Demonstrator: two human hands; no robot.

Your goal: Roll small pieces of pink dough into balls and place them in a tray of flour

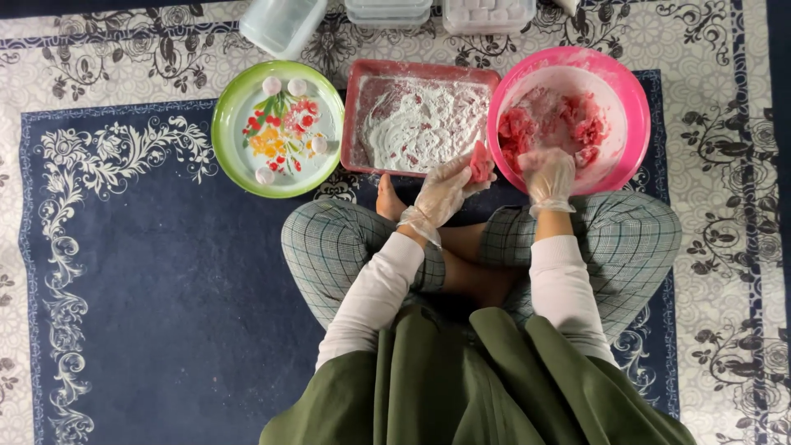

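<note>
My left hand [442,191], in a clear plastic glove, holds a piece of pink dough [480,162] just in front of the pink tray [354,107] that is dusted with white flour. My right hand [549,175], also gloved, rests on the near rim of the pink bowl [634,107], fingers curled over the red-pink dough mass [552,124] inside. A green-rimmed flowered plate [227,140] to the left carries several small white balls [272,85].
I sit cross-legged on a blue and white patterned rug [148,272], knees under the tray and bowl. Clear plastic containers [284,23] stand along the far edge, one with white cubes [486,12].
</note>
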